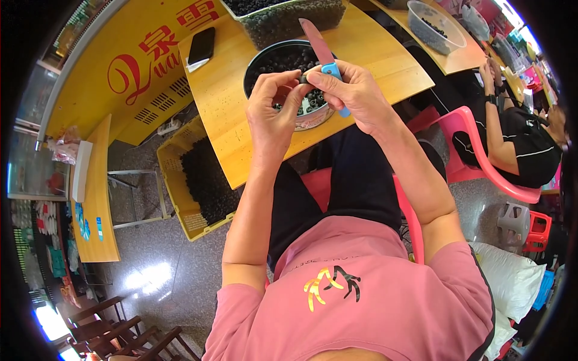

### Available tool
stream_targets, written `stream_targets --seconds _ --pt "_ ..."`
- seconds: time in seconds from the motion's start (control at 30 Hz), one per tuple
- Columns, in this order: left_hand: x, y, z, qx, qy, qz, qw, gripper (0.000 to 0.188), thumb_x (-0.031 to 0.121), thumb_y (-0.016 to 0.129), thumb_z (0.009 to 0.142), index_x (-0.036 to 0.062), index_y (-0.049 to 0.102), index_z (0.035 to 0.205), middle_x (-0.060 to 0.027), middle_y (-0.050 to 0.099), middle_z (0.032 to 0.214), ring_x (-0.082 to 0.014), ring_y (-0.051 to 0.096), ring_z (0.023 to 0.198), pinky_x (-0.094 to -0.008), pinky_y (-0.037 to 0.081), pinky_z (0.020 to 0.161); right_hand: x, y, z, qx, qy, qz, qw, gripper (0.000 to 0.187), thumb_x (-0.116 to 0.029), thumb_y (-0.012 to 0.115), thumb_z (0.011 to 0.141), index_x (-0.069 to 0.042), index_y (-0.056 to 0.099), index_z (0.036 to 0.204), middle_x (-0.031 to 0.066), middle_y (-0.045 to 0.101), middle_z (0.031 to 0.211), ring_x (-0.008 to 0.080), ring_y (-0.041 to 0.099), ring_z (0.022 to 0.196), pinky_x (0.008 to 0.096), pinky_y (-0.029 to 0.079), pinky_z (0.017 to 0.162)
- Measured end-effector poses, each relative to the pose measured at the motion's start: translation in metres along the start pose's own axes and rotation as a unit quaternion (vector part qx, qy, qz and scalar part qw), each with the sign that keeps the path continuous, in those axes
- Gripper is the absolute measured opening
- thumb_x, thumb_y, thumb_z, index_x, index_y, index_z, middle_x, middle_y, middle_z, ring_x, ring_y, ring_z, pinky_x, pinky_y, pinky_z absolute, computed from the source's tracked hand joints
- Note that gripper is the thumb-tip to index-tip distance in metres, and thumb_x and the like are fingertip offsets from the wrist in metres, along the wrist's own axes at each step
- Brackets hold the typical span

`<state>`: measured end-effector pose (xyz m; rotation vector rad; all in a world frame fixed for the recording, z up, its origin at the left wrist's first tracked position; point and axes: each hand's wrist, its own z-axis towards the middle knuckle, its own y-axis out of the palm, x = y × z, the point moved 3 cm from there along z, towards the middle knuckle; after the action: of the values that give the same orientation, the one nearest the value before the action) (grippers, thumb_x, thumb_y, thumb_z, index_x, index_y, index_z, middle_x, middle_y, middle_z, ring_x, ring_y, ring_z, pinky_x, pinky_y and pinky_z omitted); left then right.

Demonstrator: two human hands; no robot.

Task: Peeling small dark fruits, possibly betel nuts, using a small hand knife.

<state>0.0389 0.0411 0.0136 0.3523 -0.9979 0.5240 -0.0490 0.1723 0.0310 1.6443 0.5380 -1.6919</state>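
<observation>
Presumably so bits fall inside, the left hand [270,105] pinches a dark round piece [303,79] over the basin [312,122], the right hand [359,95] bracing it by thumb while closed around a blue-handled knife [330,70]

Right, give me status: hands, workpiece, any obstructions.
Left hand pinching small dark piece. Right hand gripping blue-handled knife, thumb at the piece. Piece above round container of dark pieces. Nothing seen obstructing either hand.
</observation>
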Motion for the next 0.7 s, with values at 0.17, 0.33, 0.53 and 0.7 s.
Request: stream_targets --seconds 0.17,0.33,0.53,0.7 --pt "0.001 -0.002 -0.001 -0.026 0.0 -0.023 0.999 0.018 0.001 0.07 0.086 -0.0016 0.066 0.103 -0.0052 0.064 0.093 -0.01 0.061 0.077 -0.0232 0.049 0.069 -0.003 0.003 -0.003 0.013 0.0 -0.023 1.0 0.021 -0.026 0.066 0.093 -0.005 0.068 0.097 -0.0023 0.061 0.073 0.0007 0.042 0.053 0.0174 0.031 0.047" --pt "0.007 -0.003 -0.002 -0.032 -0.104 -0.116 0.987 0.018 0.004 0.068 0.089 -0.0025 0.065 0.105 -0.0052 0.067 0.096 -0.008 0.06 0.075 -0.0213 0.05 0.069 -0.012 0.005 -0.01 0.042 -0.189 -0.287 0.938 0.028 -0.026 0.065 0.093 0.001 0.066 0.101 0.0046 0.066 0.08 0.01 0.057 0.064 0.0241 0.045 0.057" --pt "0.009 -0.003 -0.002 -0.031 -0.112 -0.126 0.985 0.014 0.005 0.067 0.09 -0.0017 0.065 0.103 -0.0046 0.068 0.092 -0.0071 0.059 0.074 -0.0208 0.049 0.066 -0.019 0.01 -0.018 0.053 -0.282 -0.452 0.845 0.021 -0.018 0.066 0.091 0.0 0.067 0.101 0.0111 0.067 0.087 0.0196 0.062 0.067 0.0293 0.048 0.059" --pt "0.007 -0.001 -0.003 -0.046 -0.129 -0.155 0.978 0.014 0.007 0.068 0.09 -0.0005 0.064 0.101 -0.0046 0.067 0.088 -0.007 0.058 0.07 -0.0203 0.047 0.063 -0.019 0.009 -0.019 0.07 -0.298 -0.497 0.812 0.016 -0.013 0.066 0.089 -0.002 0.067 0.1 0.0097 0.065 0.085 0.0223 0.062 0.067 0.0314 0.048 0.059"
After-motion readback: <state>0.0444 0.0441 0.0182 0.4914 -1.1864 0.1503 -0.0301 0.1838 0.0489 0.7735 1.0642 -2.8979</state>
